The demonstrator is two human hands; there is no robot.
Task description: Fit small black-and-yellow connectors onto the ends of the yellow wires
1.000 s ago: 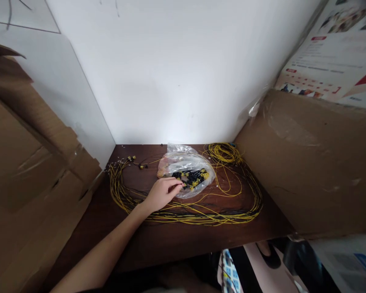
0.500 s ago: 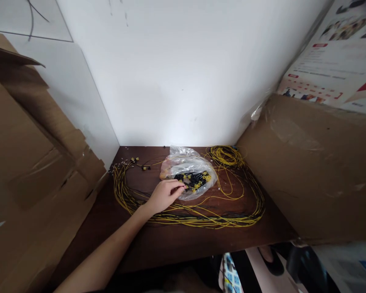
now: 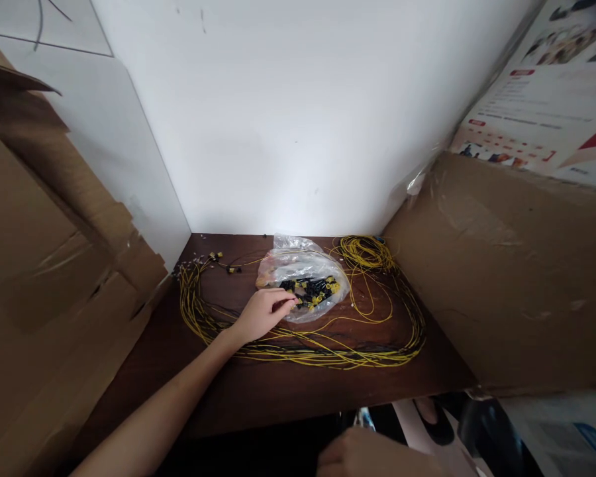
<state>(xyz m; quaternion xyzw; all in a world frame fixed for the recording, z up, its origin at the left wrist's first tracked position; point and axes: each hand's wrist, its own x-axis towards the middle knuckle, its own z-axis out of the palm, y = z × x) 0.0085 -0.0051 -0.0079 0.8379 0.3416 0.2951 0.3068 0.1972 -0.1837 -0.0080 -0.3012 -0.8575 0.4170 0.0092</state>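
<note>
Holding your left hand (image 3: 264, 314) at black-and-yellow connectors (image 3: 324, 291) in the plastic bag (image 3: 302, 262), fingertips together, pinch unclear; bag lies toward the surface's (image 3: 288, 397) back edge; your right hand (image 3: 360, 454) sits off the front edge, grip unclear

Left hand (image 3: 263, 315) at bag (image 3: 302, 265) (clear)

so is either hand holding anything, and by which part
Can't tell: left hand is at the connectors, grip unclear; right hand partly out of frame.

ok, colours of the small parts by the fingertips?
The small parts are black and yellow, clearest in the head view.
</note>
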